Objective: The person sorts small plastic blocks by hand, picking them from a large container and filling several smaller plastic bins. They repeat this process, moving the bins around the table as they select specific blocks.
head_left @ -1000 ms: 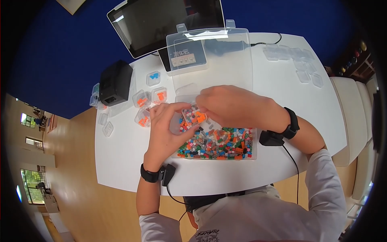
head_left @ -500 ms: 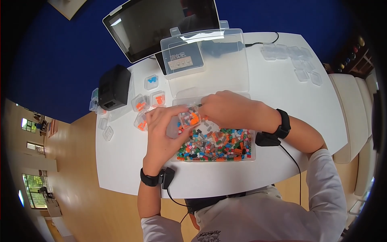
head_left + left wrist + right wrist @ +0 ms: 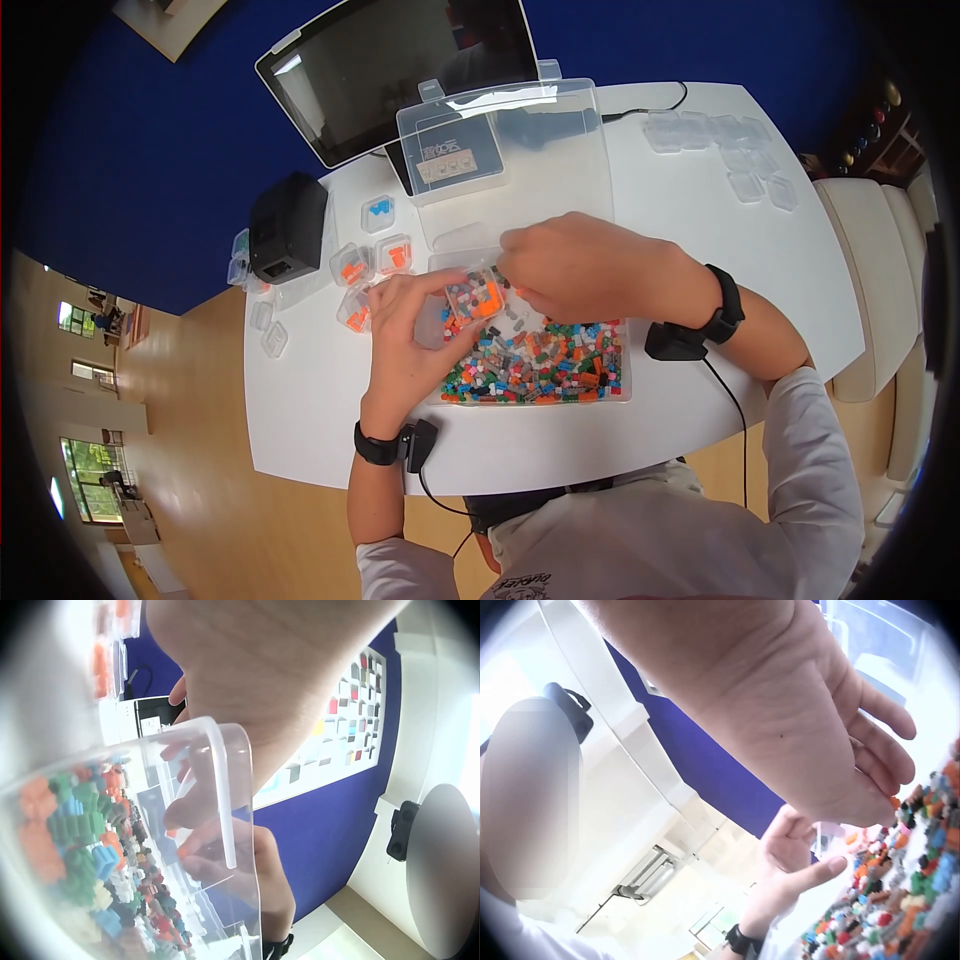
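In the head view my left hand (image 3: 402, 325) holds a small clear box (image 3: 474, 317) between thumb and fingers, with orange bricks inside. It is over the left part of a large clear bin (image 3: 530, 402) filled with small mixed-colour toy bricks (image 3: 545, 362). My right hand (image 3: 585, 265) is beside the small box, over the bin's back part, its fingers bent downward. In the right wrist view, a small orange brick (image 3: 895, 802) shows at the tips of the thumb and finger, which pinch it. The bin's open lid (image 3: 560, 190) lies behind it.
Left of the bin stand small clear boxes with orange bricks (image 3: 393, 254) and one with blue bricks (image 3: 378, 212). A black device (image 3: 287, 230) stands at the left, a monitor (image 3: 400, 80) behind. Clear boxes (image 3: 690, 130) are grouped at the back right.
Both hands stay over the bin, with the left still holding the small box. The right hand shifts slightly near the box, and the head view moves a little.
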